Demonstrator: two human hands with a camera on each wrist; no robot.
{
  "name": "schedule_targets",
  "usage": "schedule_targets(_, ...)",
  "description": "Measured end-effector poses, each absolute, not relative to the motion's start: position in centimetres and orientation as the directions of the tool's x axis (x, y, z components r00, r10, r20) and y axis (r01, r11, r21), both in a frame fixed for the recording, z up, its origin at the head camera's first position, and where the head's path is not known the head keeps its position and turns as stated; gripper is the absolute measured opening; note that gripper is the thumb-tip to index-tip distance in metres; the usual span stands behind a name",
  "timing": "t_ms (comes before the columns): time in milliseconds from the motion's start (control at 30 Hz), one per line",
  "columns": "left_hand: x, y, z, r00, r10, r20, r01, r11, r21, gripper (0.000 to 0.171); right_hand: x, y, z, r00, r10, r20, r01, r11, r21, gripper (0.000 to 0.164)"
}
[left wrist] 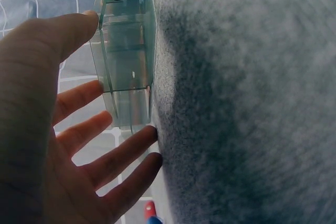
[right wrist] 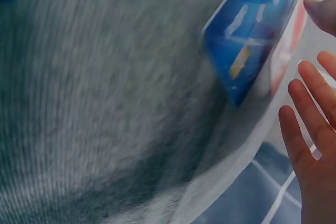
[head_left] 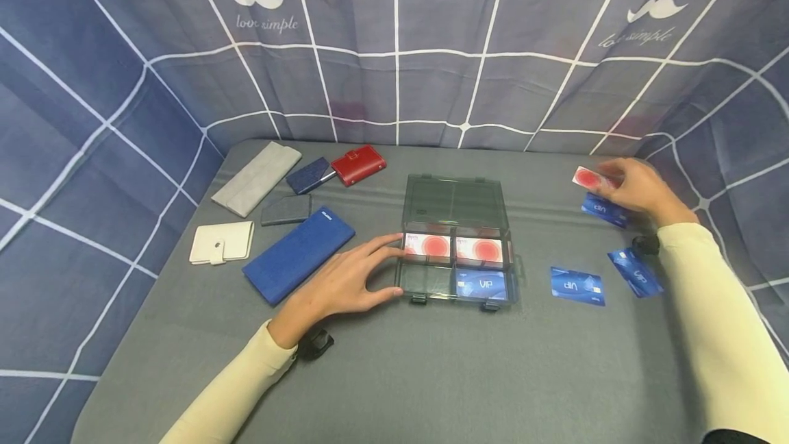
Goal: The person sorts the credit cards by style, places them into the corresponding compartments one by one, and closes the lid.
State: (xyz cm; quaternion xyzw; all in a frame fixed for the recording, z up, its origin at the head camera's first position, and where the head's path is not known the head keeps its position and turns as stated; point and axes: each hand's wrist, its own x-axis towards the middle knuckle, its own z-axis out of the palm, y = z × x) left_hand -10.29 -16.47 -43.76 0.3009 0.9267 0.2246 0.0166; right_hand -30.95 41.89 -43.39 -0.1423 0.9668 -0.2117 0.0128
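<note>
A green see-through divided box [head_left: 425, 279] lies with its lid [head_left: 454, 201] folded back. Red-and-white cards [head_left: 428, 245] fill both rear compartments, and a blue VIP card [head_left: 482, 284] lies at front right; the front left compartment holds none. My left hand [head_left: 345, 279] spreads its fingers along the box's left side, thumb near the front corner and fingertips [left wrist: 105, 119] at the wall. At the far right, my right hand [head_left: 637, 187] pinches a red-and-white card [head_left: 588, 178] by its end. Just below it lies another blue VIP card [head_left: 604, 210], which overlaps it in the right wrist view.
Two more blue cards [head_left: 577, 286] lie right of the box. At left are a long blue wallet [head_left: 298, 254], a white snap wallet [head_left: 222, 243], a grey wallet [head_left: 257, 179], a red wallet [head_left: 359, 165] and smaller dark holders [head_left: 286, 211]. A checked curtain [head_left: 394, 88] encloses the table.
</note>
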Motion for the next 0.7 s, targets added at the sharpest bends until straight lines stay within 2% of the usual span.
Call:
schedule_targets(233, -10.3, -16.4, -43.7, -0.818, 0.566, 0.103, 0.55, 0.717, 0.429, 0.065, -31.0, 43.3, -43.8, -0.969, -0.248, -0.003, -0.224, 0.88, -0.42, 0.063)
schedule_targets(433, -10.3, -16.4, -43.6, -0.816, 0.568, 0.107, 0.553, 0.714, 0.429, 0.065, -31.0, 43.6, -44.0, -0.952, -0.299, 0.065, -0.3, 0.873, -0.384, 0.051)
schedule_targets(700, -10.3, -16.5, -43.7, -0.817, 0.567, 0.109, 0.554, 0.717, 0.422, 0.065, -31.1, 43.7, -44.0, -0.942, -0.326, 0.077, -0.331, 0.87, -0.367, 0.047)
